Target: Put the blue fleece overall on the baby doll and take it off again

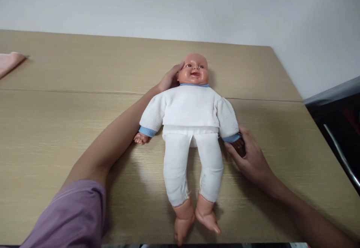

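A baby doll [191, 105] lies on its back on the wooden table [56, 128], head toward the wall and bare feet toward me. It wears a white fleecy top with blue collar and cuffs, and white trousers. My left hand [169, 78] cups the side of the doll's head, its fingers partly hidden behind it. Around the blue cuff and small hand at the picture's right, my right hand [250, 156] curves with thumb and fingers on either side. The doll's other arm rests against my left forearm.
Pink cloth [9, 62] lies at the table's far left. A seam runs across the tabletop behind the doll's shoulders. Beyond the back edge stands a pale wall [140, 8]. A dark object with a metal bar [341, 154] is beside the table's right edge.
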`<state>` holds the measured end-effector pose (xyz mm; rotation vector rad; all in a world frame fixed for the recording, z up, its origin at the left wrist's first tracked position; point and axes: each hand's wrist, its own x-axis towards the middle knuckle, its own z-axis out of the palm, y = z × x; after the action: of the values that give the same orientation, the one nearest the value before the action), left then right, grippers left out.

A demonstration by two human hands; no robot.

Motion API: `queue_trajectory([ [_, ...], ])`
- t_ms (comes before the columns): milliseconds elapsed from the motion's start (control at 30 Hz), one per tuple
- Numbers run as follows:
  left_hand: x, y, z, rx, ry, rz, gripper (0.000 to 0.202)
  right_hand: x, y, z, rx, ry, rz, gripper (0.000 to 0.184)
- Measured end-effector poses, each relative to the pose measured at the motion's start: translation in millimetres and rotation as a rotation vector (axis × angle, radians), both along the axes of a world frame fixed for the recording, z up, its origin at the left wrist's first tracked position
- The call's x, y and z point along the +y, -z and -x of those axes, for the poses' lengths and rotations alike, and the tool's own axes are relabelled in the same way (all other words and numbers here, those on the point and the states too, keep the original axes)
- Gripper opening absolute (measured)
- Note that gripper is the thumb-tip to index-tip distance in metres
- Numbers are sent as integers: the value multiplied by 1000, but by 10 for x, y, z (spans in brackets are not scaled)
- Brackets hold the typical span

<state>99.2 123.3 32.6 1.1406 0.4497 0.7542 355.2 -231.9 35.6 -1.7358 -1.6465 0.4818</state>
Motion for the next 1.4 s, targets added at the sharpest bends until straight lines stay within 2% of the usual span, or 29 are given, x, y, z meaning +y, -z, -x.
queue_trajectory([
  [200, 10, 24, 30, 74, 3, -37, 63, 33, -2, -4, -13, -8, -21, 49],
  [333, -29, -70, 62, 163, 8, -29, 69, 62, 30, -18, -11, -8, -46, 48],
  [400, -37, -140, 125, 216, -18, -22, 63, 74, 57, -30, -8, -8, -55, 50],
  [567, -108, -314, 488, 410, -261, -45, 31, 74, 198, -69, 30, 24, -126, 87],
  [700, -395, -483, 723, 793, -471, -347, 27, 122, 337, -88, 37, 60, -193, 92],
  [800, -837, -659, 683, 851, -615, -613, 14, 168, 314, -47, 0, 83, -263, 86],
  [867, -1274, -808, 583, 797, -614, -797, 12, 105, 203, 26, -19, 86, -311, 75],
  [933, -1819, -969, 480, 676, -488, -906, 19, -105, 62, 131, -36, 77, -365, 51],
  [1000, -2428, -1102, 409, 515, -293, -946, 25, -473, -21, 242, -59, 64, -430, 23],
  [1067, -3032, -1149, 375, 359, -111, -889, 26, -955, 23, 318, -100, 59, -509, 14],
  [1100, -3314, -1126, 367, 274, -20, -860, 26, -1213, 99, 334, -138, 69, -554, 13],
  [1133, -3577, -1066, 365, 177, 117, -846, 24, -1468, 204, 334, -187, 74, -611, 12],
  [1167, -3818, -972, 369, 97, 286, -839, 22, -1709, 332, 322, -223, 68, -691, 10],
  [1200, -4035, -847, 380, 55, 398, -829, 21, -1930, 472, 301, -228, 56, -729, 8],
  [1267, -4395, -536, 436, 86, 438, -743, 21, -2288, 756, 249, -201, 48, -708, 10],
  [1333, -4644, -202, 548, 163, 424, -608, 31, -2527, 1003, 203, -69, 74, -505, 15],
  [1400, -4781, 98, 704, 353, 380, -512, 37, -2657, 1198, 171, 37, 146, -365, 26],
])
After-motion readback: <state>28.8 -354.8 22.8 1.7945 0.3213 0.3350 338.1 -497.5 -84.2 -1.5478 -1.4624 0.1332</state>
